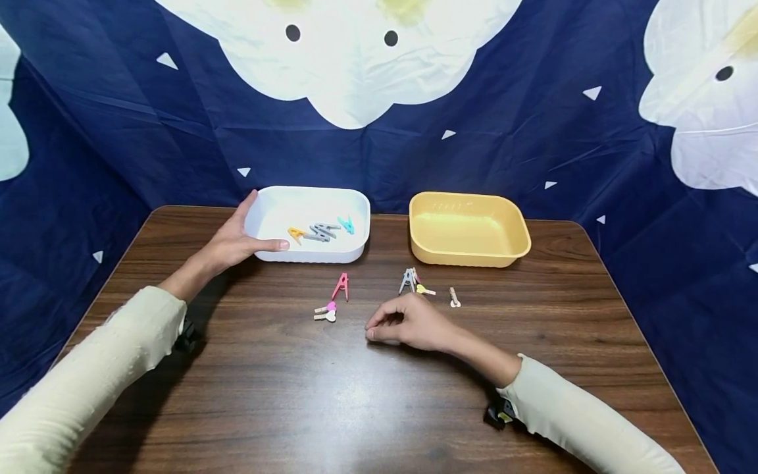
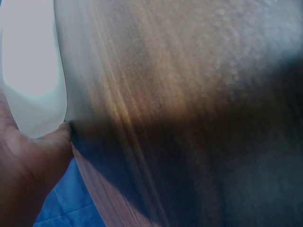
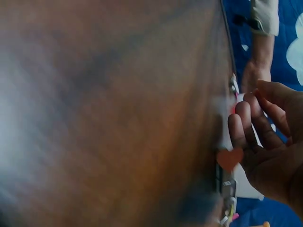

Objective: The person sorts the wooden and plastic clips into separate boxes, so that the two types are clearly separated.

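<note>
My left hand (image 1: 237, 240) grips the left end of a white plastic basket (image 1: 355, 253), thumb over the front rim and fingers at the back left. Inside lie an orange clothespin (image 1: 295, 234), several grey clothespins (image 1: 320, 232) and a turquoise one (image 1: 347, 226). My right hand (image 1: 414, 322) hovers above the table, fingers loosely curled, thumb near the index finger; nothing shows between them. Beyond it are a grey clothespin (image 1: 407, 280) and a small yellow-heart clip (image 1: 424, 289). The right wrist view shows a reddish heart clip (image 3: 230, 159) beside the palm.
A yellow basket (image 1: 470, 259) stands at the back right. Left of the right hand lie a red clothespin (image 1: 341, 287), a magenta-heart clip (image 1: 326, 307) and a white-heart clip (image 1: 326, 316). Another small wooden clip (image 1: 454, 297) lies right. Dark blue cloth (image 1: 379, 158) hangs behind the table.
</note>
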`<state>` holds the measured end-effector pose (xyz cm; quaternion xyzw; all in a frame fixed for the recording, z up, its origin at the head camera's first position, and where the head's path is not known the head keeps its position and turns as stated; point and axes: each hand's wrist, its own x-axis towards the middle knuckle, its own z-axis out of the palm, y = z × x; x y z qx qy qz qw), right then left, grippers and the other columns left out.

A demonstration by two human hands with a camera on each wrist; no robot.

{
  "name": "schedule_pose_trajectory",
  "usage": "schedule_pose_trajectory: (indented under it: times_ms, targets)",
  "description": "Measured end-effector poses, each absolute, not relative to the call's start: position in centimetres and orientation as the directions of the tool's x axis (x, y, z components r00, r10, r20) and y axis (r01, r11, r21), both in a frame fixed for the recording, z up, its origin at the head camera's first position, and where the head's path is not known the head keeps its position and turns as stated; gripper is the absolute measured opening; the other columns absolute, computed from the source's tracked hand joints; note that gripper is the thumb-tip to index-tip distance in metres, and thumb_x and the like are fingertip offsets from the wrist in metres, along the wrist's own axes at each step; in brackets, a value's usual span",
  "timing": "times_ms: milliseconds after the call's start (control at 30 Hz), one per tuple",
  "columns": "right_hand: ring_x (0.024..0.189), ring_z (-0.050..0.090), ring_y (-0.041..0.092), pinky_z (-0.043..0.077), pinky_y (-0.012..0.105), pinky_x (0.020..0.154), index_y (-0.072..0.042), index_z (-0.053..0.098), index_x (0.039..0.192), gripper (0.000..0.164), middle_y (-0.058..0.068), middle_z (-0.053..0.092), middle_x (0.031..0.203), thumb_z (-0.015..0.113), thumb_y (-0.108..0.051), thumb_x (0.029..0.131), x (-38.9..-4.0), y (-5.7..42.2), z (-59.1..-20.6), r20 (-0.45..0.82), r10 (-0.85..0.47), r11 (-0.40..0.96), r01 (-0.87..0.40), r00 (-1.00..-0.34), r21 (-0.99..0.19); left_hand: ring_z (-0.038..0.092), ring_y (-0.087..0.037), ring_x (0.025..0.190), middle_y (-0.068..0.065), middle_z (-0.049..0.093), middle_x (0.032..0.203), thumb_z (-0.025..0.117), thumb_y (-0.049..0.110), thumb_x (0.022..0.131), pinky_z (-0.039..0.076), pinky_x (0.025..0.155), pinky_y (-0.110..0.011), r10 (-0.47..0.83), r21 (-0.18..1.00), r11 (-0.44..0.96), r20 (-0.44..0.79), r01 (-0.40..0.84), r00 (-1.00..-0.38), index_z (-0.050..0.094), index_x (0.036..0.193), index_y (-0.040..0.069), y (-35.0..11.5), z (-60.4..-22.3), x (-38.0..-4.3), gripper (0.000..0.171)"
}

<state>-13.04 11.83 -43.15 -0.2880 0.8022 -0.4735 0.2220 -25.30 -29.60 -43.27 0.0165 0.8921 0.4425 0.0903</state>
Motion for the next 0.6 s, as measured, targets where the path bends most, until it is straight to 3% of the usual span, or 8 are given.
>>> schedule_pose_trajectory:
  times_ms: [600]
  targets:
    - [0.070, 0.057, 0.000, 0.047, 0.017, 0.062, -0.016, 0.089, 0.103, 0.004, -0.001, 0.083, 0.090, 0.086, -0.019, 0.101, -11.6, 11.5, -44.5, -0.044, -0.642, 0.331, -0.225, -0.765, -0.916, -0.004, -0.036, 0.178, -0.005, -0.010, 0.192, 0.100, 0.039, 0.087, 0.005, 0.144, -0.065, 0.108, 0.790, 0.610, -0.155, -0.057, -0.982, -0.015, 0.181, 0.029, -29.5, -43.0, -25.3, 0.149]
